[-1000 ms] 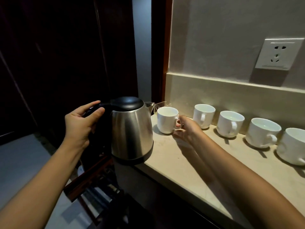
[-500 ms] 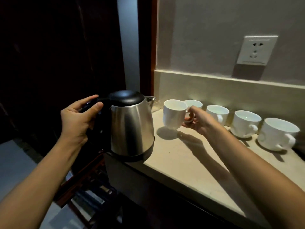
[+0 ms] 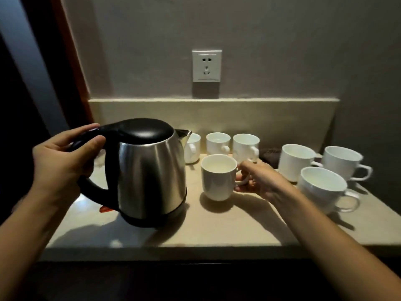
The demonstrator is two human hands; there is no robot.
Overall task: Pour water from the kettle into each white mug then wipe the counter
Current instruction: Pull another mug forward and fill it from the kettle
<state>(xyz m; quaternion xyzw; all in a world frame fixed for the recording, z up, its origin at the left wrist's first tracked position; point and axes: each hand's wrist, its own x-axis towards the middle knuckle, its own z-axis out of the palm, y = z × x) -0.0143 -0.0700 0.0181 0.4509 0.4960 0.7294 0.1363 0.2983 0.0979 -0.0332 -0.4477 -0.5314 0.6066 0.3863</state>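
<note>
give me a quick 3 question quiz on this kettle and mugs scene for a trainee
1. How many white mugs are in view?
2. True or false: the kettle is tipped over and pouring into a mug.
3. Which hand holds which item? A) left hand on the kettle handle, right hand on a mug handle; B) left on a mug, right on the kettle; C) both on the kettle.

Key
1. Seven: the held mug, three behind it by the backsplash, three on the right of the counter.
2. False: it is held roughly upright, with no water leaving the spout.
3. A
</note>
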